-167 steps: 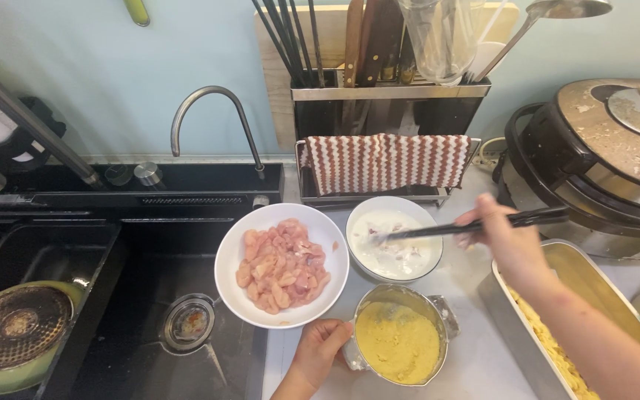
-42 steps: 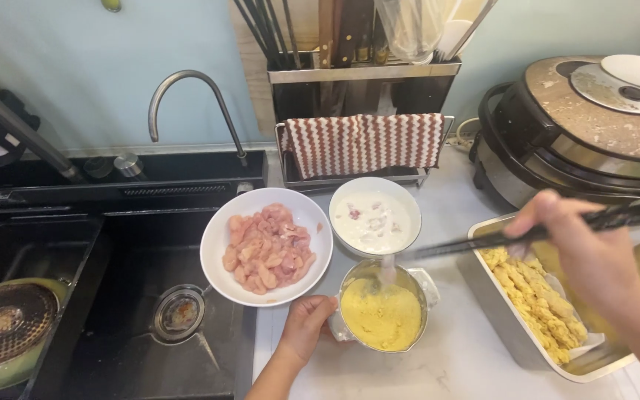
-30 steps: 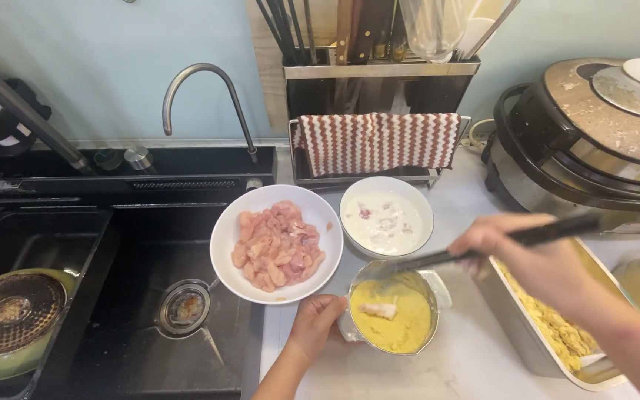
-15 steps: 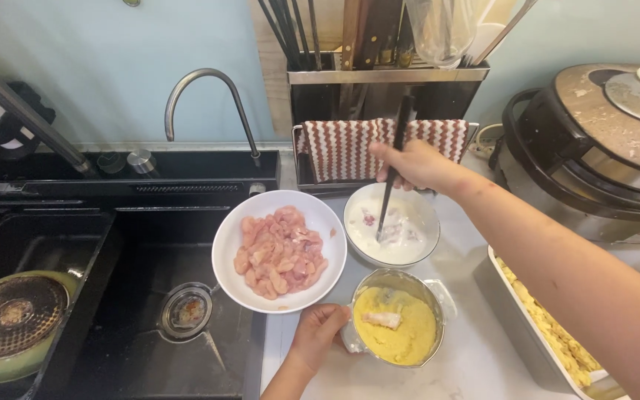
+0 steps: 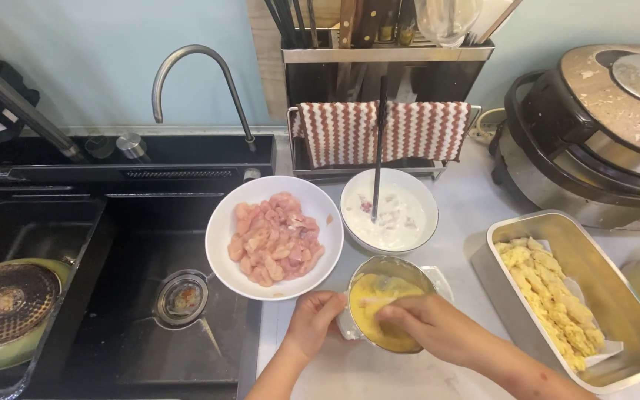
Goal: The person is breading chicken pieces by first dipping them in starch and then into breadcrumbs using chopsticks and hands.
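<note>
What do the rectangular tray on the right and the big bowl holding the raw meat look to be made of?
The rectangular tray looks like brushed metal, probably steel or aluminium: dull silver walls with a soft sheen and a rolled rim. The big bowl seems to be glazed ceramic, though melamine is possible: plain white, smooth and slightly glossy, with a thick rounded rim.

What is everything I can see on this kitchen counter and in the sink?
metal pot: one, yellow batter inside, counter front
white plate: one, pink raw meat pieces, left of the pot
white bowl: one, white mixture, behind the pot
chopsticks: black, standing in the bowl
metal tray: one, yellow coated pieces, right
striped cloth: one, red-white, on rack
faucet: one, steel
pan: one, green, in sink
cooker: one, right rear
left hand: steadies pot
right hand: fingers in batter
</note>
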